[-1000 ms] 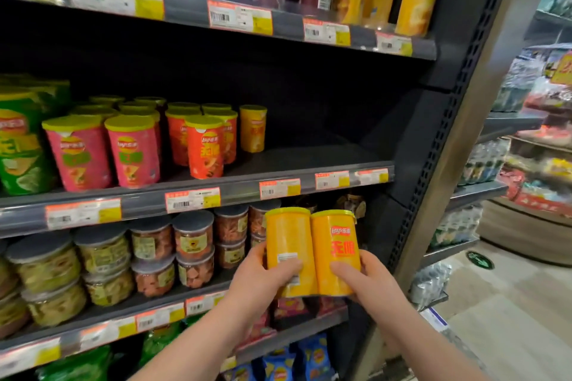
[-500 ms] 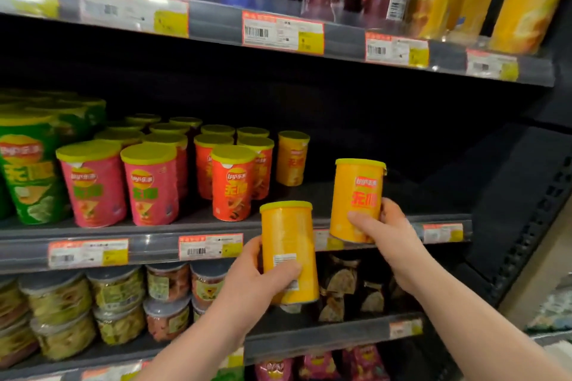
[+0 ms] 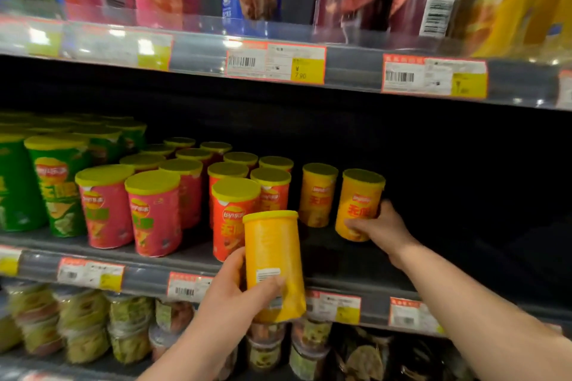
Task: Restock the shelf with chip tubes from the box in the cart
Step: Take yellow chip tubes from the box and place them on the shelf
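Here, right hand (image 3: 376, 227) clamps yellow tube (image 3: 359, 204) seemingly on shelf (image 3: 198, 260); left hand (image 3: 238, 294) grips second tube (image 3: 274, 263) centre-frame. Careless shove could topple neighbour (image 3: 317, 195).

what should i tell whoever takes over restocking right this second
Left hand: grip on a yellow tube, held in front of the shelf edge, not yet placed.
Right hand: grip on a second yellow tube, standing on the middle shelf beside the lone yellow tube at the back.
Done: that tube looks seated but unreleased.
Left: release it, place the left tube in the bare space nearby, then fetch more. Box and cart are out of view.
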